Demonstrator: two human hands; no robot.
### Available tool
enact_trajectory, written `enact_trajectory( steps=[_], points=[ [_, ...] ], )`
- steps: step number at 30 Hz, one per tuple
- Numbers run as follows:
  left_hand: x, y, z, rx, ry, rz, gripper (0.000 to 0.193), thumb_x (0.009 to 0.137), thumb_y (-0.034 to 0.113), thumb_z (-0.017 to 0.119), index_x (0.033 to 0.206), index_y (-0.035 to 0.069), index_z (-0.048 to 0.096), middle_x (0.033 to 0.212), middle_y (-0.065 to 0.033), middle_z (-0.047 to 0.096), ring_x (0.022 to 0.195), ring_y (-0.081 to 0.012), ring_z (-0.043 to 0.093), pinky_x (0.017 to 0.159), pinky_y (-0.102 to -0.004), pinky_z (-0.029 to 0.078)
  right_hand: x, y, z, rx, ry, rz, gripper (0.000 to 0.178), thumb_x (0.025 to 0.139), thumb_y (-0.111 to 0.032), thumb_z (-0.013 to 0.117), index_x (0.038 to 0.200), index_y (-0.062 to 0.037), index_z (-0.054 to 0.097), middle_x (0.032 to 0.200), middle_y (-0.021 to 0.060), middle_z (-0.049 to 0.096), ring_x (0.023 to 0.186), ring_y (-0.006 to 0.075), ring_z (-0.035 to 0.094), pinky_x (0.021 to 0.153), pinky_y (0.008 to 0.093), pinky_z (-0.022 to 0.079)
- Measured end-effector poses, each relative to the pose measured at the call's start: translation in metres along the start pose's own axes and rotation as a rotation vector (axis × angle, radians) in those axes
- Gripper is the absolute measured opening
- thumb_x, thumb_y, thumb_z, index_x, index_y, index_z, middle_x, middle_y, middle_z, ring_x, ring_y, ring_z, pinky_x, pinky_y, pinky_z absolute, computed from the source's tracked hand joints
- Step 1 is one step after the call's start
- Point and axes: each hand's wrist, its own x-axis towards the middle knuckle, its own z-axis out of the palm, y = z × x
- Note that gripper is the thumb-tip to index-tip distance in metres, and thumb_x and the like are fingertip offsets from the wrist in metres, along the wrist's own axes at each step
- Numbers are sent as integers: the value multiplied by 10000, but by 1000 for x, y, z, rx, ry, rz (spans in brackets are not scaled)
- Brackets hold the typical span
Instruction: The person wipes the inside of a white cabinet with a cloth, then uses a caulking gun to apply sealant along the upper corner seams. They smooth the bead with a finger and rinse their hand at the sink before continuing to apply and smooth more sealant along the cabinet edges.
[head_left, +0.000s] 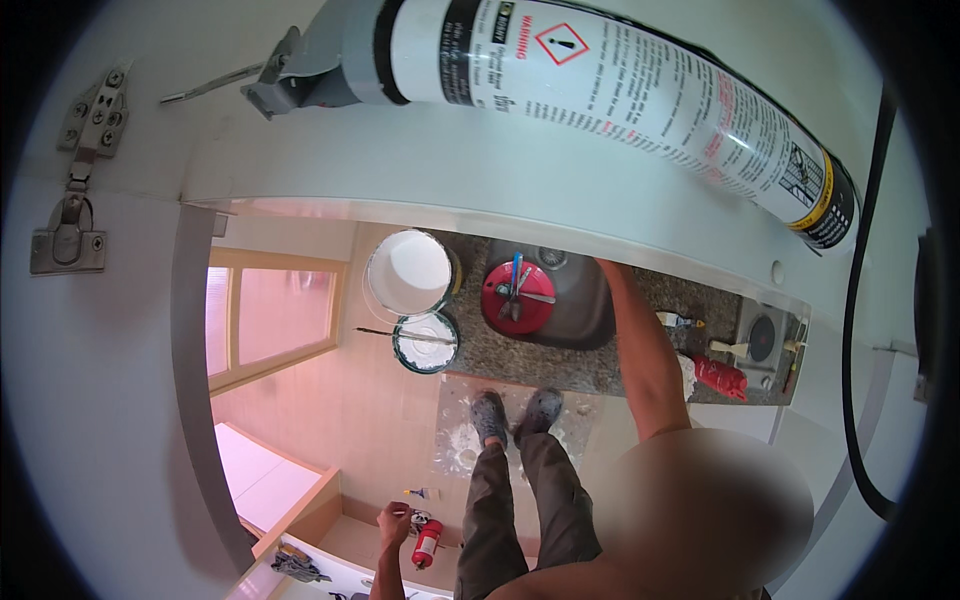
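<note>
Below me, bare arms, a blurred head and legs in dark trousers show from above. My left hand [396, 520] is at the lower left, its fingers pinched together, perhaps on something small and pale that I cannot make out. Beside it lie a red cylinder [427, 545] with a white label and a small brush [424, 494]. My right arm reaches up past the sink [580, 315]; its hand is hidden behind the white cabinet edge. A red plate [530, 320] with cutlery sits in the sink. Close overhead lies a white and black aerosol can [620, 95] with a grey nozzle end.
An open white bucket [410, 272] and a paint pail [426, 350] with a stick across it stand left of the sink. To the right are a brush [680, 320], a red roll-shaped item [720, 376] and a hotplate [764, 338]. A black cable [848, 330] hangs at the right.
</note>
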Motion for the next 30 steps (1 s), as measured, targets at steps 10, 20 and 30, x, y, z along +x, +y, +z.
enact_trajectory(
  steps=[10, 20, 30],
  points=[
    [3, 36, 6, -120, 16, 75, 266, 835, 168, 717, 1047, 8, 733, 903, -178, 761, 836, -289, 750, 775, -383, 596, -55, 20, 23, -42, 283, 48, 406, 953, -368, 591, 1167, -36, 685, 1159, 208, 699, 1112, 489, 609, 985, 543, 477],
    [-11, 25, 2, -45, -34, -12, 288, 832, 191, 748, 1072, 31, 737, 969, -141, 765, 900, -254, 753, 787, -369, 600, -82, 18, -20, 418, -129, 564, 296, 882, -189, 752, 1097, 1, 678, 906, 111, 729, 770, 265, 712, 662, 397, 580],
    [-24, 47, -13, -55, 0, -28, 295, 860, 223, 742, 1095, 45, 735, 978, -134, 767, 938, -245, 752, 836, -359, 598, 6, -14, 54, -37, -2, -16, 311, 867, -221, 664, 1116, -39, 706, 1101, 243, 697, 1070, 461, 629, 942, 525, 480]
  ],
)
